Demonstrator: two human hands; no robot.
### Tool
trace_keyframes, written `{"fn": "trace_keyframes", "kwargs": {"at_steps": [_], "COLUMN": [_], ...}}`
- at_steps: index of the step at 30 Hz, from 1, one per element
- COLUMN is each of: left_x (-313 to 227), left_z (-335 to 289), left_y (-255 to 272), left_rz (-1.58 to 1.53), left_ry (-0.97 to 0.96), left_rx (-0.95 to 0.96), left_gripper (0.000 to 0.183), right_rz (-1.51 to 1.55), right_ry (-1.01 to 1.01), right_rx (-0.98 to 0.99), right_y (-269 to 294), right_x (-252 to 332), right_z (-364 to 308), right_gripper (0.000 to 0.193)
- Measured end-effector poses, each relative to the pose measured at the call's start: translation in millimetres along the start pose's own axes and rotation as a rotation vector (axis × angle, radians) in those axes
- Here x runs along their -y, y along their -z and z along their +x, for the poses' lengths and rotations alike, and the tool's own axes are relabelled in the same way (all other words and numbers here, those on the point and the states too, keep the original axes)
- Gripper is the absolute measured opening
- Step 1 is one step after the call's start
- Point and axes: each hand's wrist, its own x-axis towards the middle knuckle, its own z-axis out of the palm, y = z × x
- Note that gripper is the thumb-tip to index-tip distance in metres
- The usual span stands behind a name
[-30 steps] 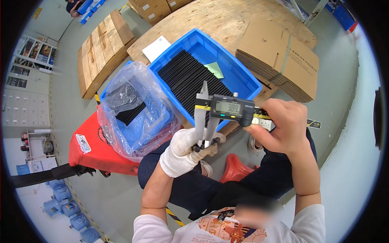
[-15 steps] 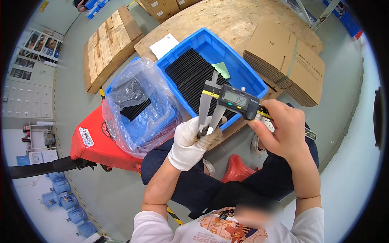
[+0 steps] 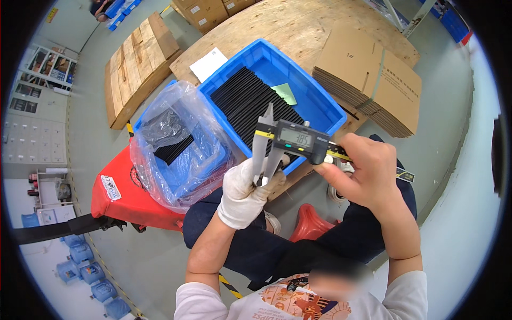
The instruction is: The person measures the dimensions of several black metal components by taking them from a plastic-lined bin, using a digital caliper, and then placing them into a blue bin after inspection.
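My right hand (image 3: pixel 368 170), bare, grips the end of a digital caliper (image 3: pixel 298 140) between thumb and fingers. The caliper's lower jaws point down at my left hand (image 3: pixel 242 192), which wears a white glove. Its fingers are closed on a thin black rod (image 3: pixel 286 159), mostly hidden by the glove and the jaws. The jaw tips stand close together around or beside the rod; I cannot tell whether they touch it. Just beyond lies a blue bin (image 3: pixel 326 88) with many similar black rods (image 3: pixel 242 101) in a row and a light green slip of paper (image 3: pixel 285 94).
A second blue bin (image 3: pixel 216 160), lined with a clear plastic bag (image 3: pixel 184 98), stands at left over a red machine cover (image 3: pixel 114 184). Flat cardboard boxes (image 3: pixel 357 53) are stacked at right on a wooden board (image 3: pixel 288 24). A red stool (image 3: pixel 309 221) is between my legs.
The caliper and both hands have shifted slightly left and down in the picture. Its jaws are closer together, and the display reading has changed. The background has shifted a little left too.
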Motion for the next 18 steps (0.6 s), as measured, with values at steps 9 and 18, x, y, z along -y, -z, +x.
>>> {"fn": "trace_keyframes", "kwargs": {"at_steps": [9, 18], "left_x": [5.2, 37.6], "left_z": [-2.0, 70.7], "left_y": [0.3, 45.0], "left_rz": [0.017, -0.362], "left_ry": [0.034, 0.509], "left_rx": [0.025, -0.477], "left_gripper": [0.021, 0.02], "right_rz": [0.031, 0.228], "right_ry": [0.005, -0.307], "right_rx": [0.042, -0.115], "right_y": [-1.0, 18.7], "right_x": [-1.0, -54.3], "right_z": [-1.0, 27.8], "right_gripper": [0.03, 0.03]}}
